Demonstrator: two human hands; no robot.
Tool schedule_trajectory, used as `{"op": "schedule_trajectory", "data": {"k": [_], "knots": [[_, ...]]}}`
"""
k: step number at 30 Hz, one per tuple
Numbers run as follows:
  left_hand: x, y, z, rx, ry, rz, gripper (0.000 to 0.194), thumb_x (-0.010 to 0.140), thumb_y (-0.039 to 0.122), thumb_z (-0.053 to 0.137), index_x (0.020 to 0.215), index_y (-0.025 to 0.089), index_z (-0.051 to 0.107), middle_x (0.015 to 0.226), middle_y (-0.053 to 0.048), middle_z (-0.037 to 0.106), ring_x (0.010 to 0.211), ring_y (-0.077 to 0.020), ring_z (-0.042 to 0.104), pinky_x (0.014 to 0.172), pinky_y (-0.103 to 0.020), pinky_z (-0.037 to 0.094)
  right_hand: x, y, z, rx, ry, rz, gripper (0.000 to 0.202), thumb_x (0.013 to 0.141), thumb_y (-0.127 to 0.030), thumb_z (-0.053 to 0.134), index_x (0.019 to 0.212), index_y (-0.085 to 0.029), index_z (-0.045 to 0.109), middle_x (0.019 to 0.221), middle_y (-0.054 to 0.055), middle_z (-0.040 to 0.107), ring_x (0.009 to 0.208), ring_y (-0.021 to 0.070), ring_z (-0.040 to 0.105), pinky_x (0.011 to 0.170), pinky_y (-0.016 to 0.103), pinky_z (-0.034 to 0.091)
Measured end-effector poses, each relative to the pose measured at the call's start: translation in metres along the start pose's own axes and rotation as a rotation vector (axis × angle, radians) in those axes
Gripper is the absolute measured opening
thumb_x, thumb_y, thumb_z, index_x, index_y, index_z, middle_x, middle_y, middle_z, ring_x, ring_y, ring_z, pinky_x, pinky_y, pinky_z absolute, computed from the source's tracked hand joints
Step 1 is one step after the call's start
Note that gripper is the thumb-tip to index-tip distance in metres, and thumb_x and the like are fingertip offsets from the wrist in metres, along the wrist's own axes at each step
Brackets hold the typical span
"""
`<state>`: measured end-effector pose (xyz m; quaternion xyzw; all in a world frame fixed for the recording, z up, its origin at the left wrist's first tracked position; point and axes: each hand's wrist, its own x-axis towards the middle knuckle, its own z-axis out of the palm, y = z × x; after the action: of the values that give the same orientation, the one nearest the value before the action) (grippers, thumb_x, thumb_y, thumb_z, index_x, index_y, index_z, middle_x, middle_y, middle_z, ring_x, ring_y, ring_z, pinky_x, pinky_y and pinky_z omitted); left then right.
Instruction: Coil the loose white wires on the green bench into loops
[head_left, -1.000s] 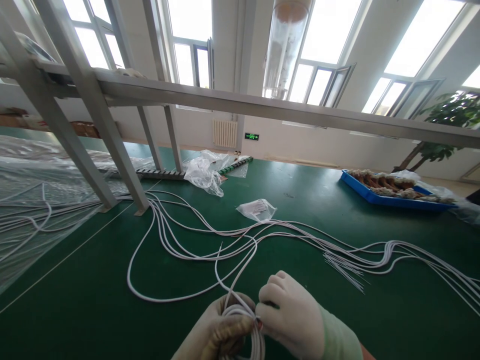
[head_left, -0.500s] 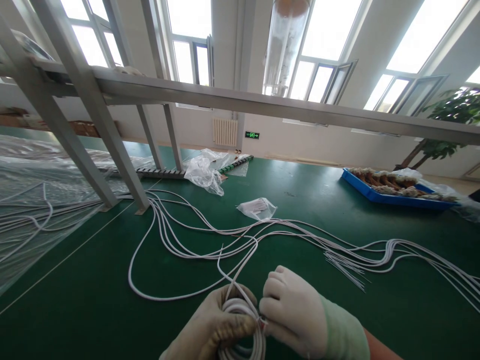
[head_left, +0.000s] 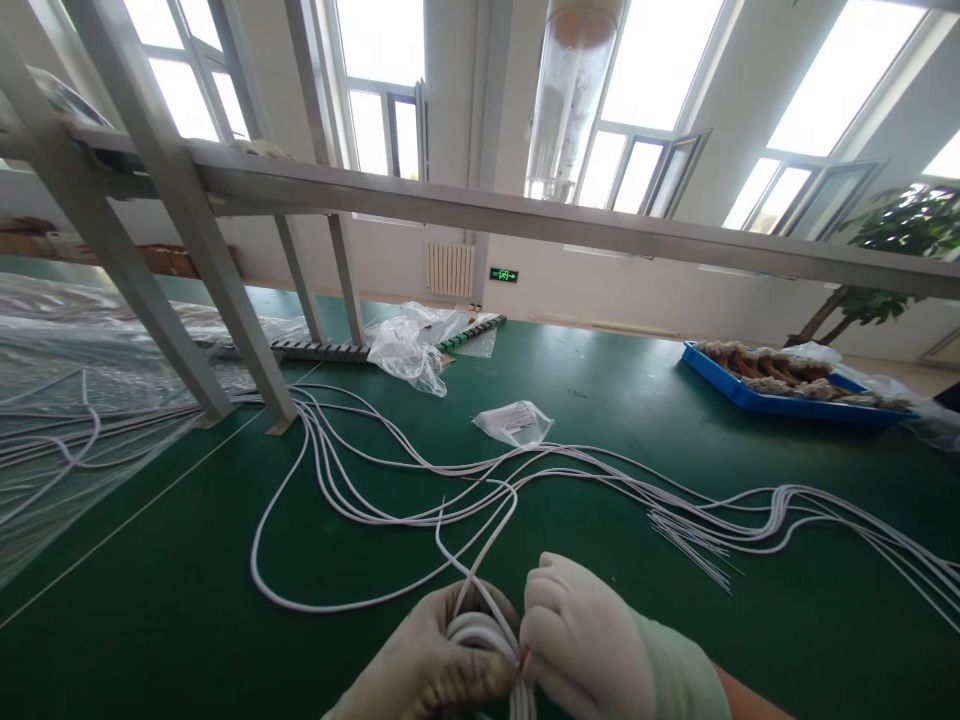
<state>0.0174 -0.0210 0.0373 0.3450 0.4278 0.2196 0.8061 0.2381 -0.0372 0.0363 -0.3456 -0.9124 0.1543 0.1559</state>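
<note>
My left hand (head_left: pixel 427 662), in a worn, stained glove, grips a coil of white cable (head_left: pixel 480 632) at the bottom centre, thumb across its front. My right hand (head_left: pixel 589 640), in a pale glove with a green cuff, is closed against the coil's right side. A bit of red shows between its fingertips and the coil; what they pinch is mostly hidden. From the coil's top, cable runs up to the loose white cables (head_left: pixel 420 515) lying across the green tabletop (head_left: pixel 150 620). One free cable end stands up just above the left hand.
Thin white strips (head_left: pixel 690 548) lie at right, and a clear bag (head_left: pixel 516 422) holds similar ones. Behind stand a blue tray (head_left: pixel 787 400) with brown and whitish pieces, crumpled plastic (head_left: pixel 409 350) and a slotted strip (head_left: pixel 322 350). A metal frame (head_left: pixel 525 212) crosses above the table.
Both hands and the coil sit slightly lower in view, with less of the coil showing. The right hand has turned a little and stays closed beside the coil.
</note>
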Motion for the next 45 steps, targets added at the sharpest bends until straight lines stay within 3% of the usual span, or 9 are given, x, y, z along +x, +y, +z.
{"op": "schedule_trajectory", "data": {"k": [4,7,10,16,22,26,33,39,45], "knots": [[0.006,0.0,0.006,0.062,0.054,0.078,0.08,0.054,0.044,0.095,0.125,0.027,0.062,0.119,-0.009,0.071,0.117,-0.0409,0.063,0.109,-0.062,0.041,-0.002,0.001,0.029,0.343,0.177,0.316,0.026,0.098,-0.032,0.041,0.075,-0.023,0.048,0.072,0.001,0.051,0.066,0.019,0.045,0.063,0.034,0.038],[0.01,-0.002,0.009,0.098,0.088,0.084,0.078,0.054,0.044,0.095,0.123,0.026,0.063,0.116,-0.008,0.072,0.116,-0.0405,0.063,0.107,-0.059,0.042,0.003,0.008,0.05,0.806,0.06,0.8,0.027,0.094,-0.03,0.047,0.068,-0.023,0.046,0.062,-0.003,0.044,0.057,0.016,0.042,0.053,0.029,0.034],[0.015,-0.006,0.006,0.162,0.129,0.071,0.069,0.058,0.04,0.093,0.118,0.023,0.064,0.112,-0.008,0.071,0.114,-0.0391,0.063,0.103,-0.056,0.045,0.004,0.016,0.058,1.077,-0.077,0.962,0.025,0.093,-0.031,0.044,0.069,-0.024,0.043,0.055,-0.007,0.035,0.045,0.0124,0.032,0.043,0.025,0.029],[0.023,-0.015,-0.003,0.096,0.104,0.054,0.062,0.061,0.037,0.093,0.11,0.014,0.063,0.104,-0.012,0.07,0.101,-0.0335,0.065,0.091,-0.047,0.05,-0.015,0.024,0.026,0.785,0.238,0.551,0.038,0.102,-0.053,0.047,0.102,-0.018,0.061,0.083,0.003,0.055,0.068,0.0187,0.05,0.064,0.034,0.047],[0.002,-0.002,0.01,-0.024,0.034,0.042,0.069,0.058,0.048,0.096,0.11,0.014,0.063,0.102,-0.01,0.068,0.104,-0.0321,0.063,0.1,-0.05,0.048,-0.016,0.025,0.018,0.334,0.188,0.14,0.022,0.101,-0.042,0.059,0.101,-0.026,0.072,0.096,0.004,0.052,0.082,0.0223,0.05,0.067,0.034,0.042],[-0.002,0.002,0.016,0.05,0.054,0.04,0.064,0.061,0.04,0.092,0.112,0.015,0.063,0.109,-0.013,0.069,0.11,-0.0364,0.064,0.099,-0.051,0.05,-0.008,0.015,0.02,0.253,0.133,0.203,0.018,0.099,-0.028,0.055,0.084,-0.021,0.062,0.086,0.002,0.053,0.077,0.0201,0.048,0.069,0.034,0.041],[0.006,-0.007,0.019,0.476,0.195,0.16,0.035,0.082,0.03,0.072,0.115,0.024,0.067,0.114,-0.008,0.07,0.11,-0.0353,0.065,0.093,-0.049,0.051,0.0,0.017,0.038,0.995,-0.14,0.864,0.019,0.085,-0.022,0.052,0.067,-0.021,0.052,0.054,-0.007,0.04,0.047,0.0131,0.037,0.046,0.025,0.031],[0.023,-0.018,0.0,0.053,0.078,0.038,0.067,0.062,0.036,0.092,0.115,0.014,0.059,0.104,-0.011,0.069,0.099,-0.0327,0.063,0.089,-0.046,0.05,-0.017,0.023,0.022,0.729,0.241,0.499,0.018,0.095,-0.027,0.052,0.106,-0.019,0.063,0.092,0.004,0.057,0.076,0.0199,0.055,0.069,0.035,0.051],[0.008,-0.011,0.008,-0.006,0.015,0.037,0.08,0.06,0.052,0.094,0.12,0.013,0.059,0.113,-0.016,0.068,0.11,-0.0348,0.063,0.097,-0.048,0.049,-0.018,0.022,0.018,0.452,0.188,0.207,0.011,0.095,-0.03,0.063,0.095,-0.023,0.071,0.095,0.004,0.056,0.081,0.0204,0.054,0.067,0.032,0.046]]}}
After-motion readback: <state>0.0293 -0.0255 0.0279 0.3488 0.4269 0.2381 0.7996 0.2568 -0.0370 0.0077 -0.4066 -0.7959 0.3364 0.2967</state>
